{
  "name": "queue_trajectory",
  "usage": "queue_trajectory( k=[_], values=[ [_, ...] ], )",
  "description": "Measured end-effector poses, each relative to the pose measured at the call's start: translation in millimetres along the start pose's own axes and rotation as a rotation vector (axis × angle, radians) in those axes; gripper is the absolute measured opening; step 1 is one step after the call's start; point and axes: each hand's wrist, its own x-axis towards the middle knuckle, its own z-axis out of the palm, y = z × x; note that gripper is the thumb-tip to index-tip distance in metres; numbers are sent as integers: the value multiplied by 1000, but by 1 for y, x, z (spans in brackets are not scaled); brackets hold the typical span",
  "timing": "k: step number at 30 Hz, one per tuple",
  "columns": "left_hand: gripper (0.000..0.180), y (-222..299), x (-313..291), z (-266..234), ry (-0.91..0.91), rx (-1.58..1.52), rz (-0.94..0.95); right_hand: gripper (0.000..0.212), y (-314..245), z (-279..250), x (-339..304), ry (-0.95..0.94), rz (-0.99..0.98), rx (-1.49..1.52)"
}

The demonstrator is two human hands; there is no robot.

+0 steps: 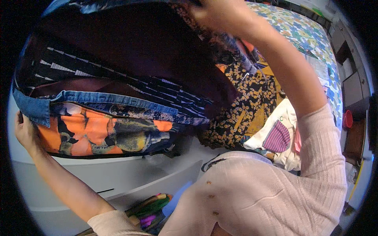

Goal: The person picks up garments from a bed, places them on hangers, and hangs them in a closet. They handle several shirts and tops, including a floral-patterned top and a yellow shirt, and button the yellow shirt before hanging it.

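A large patterned garment (88, 128) with denim trim is spread between my two hands, filling the upper left. Its outside is orange, black and grey; a dark maroon inside faces me. My left hand (25, 131) is closed on the lower left corner, beside a denim band. Up at the top edge, my right hand (204, 15) grips the far side, its fingertips lost in shadow. Under the garment's right side lies a black cloth with yellow flowers (246, 100). Close to my body rests a white cloth with a purple striped patch (277, 135).
A bed with a flowered cover (291, 27) stretches along the right. Below the garment, a white drawer (157, 181) stands open with colourful folded items (151, 210) low in it. White cabinets (352, 88) and a red container (347, 119) stand at the far right.
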Motion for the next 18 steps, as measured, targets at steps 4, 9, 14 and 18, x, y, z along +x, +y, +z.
queue_trajectory(
  k=[4,9,14,18],
  values=[
    [24,19,-13,16,55,145,93,42,2,18,-40,-85,-23,-41],
    [20,18,-1,5,-92,-119,127,37,24,28,-100,-686,-121,229],
    [17,49,-13,17,-13,28,52,26,50,20,-90,-656,110,234],
    [18,94,-32,44,72,87,161,17,49,30,-75,-529,4,447]
  ],
)
